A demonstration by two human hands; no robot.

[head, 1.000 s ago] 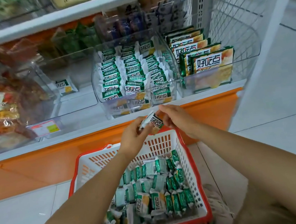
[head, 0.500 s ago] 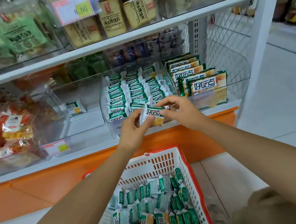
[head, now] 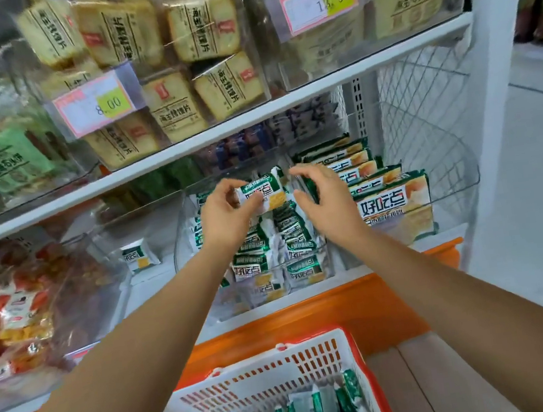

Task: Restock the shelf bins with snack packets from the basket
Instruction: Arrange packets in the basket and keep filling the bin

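Both hands have moved from the front edge of the middle bin to above its rear rows, and the right hand has come off the packet.

White shelf unit (head: 161,163): two tiers in view, the upper one holding bagged biscuits behind price tags.

Red and white basket (head: 304,357): on the floor below the shelf, with green and white packets lying in its bottom.

Middle bin (head: 180,249): clear plastic, lower tier, holding rows of packets standing on edge.

Left hand (head: 226,211): thumb and fingertips pinch the left end of the snack packet (head: 263,193), which is held level above the bin's rear rows.

Right hand (head: 325,195): fingers loosely curved and grasping nothing, just beside the packet's right end.

Single packet (head: 138,256): stands alone in the neighbouring left bin.
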